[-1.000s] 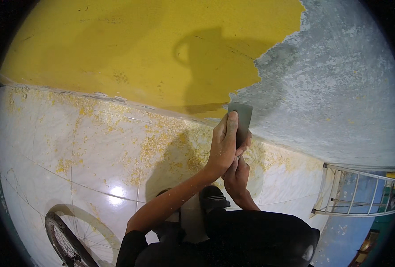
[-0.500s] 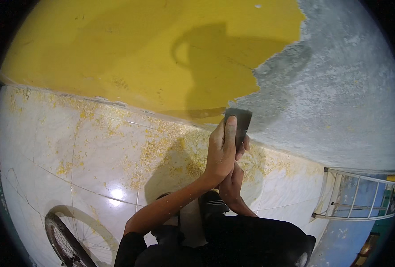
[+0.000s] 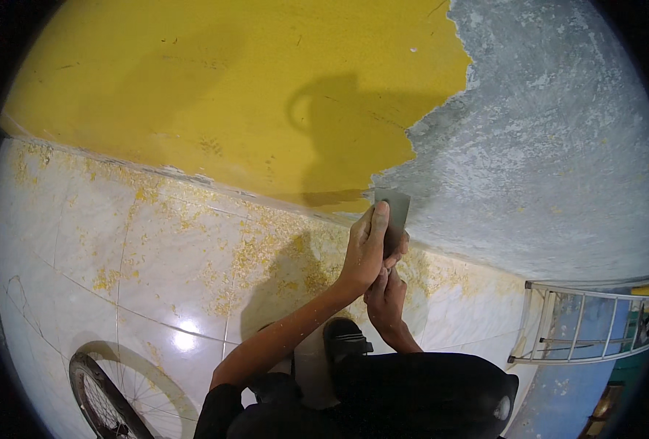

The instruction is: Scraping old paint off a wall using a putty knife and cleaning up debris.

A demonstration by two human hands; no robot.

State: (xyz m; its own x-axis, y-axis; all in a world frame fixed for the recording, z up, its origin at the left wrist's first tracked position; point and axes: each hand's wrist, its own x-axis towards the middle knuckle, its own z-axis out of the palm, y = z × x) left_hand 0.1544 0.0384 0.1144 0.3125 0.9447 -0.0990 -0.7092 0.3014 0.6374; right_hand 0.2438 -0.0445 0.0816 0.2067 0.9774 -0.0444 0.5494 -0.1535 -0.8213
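Observation:
A flat scraper with a grey metal blade stands upright against the wall's foot, at the ragged edge of the yellow paint. My left hand is closed around the blade, its thumb pressed flat on the near face and fingertips showing at the right edge. Just below, my right hand is closed at the scraper's lower end; the handle is hidden in its fingers. Right of the blade lies bare grey wall with pale patches.
Yellow paint flakes litter the pale tiled floor along the wall. A bicycle wheel is at lower left. My sandalled foot stands below my hands. At right is a white metal rack beside a blue surface.
The view has shifted a little. The scraper and both hands sit slightly lower in the picture, and the blade has tilted, its face looking lighter. Both hands keep their hold.

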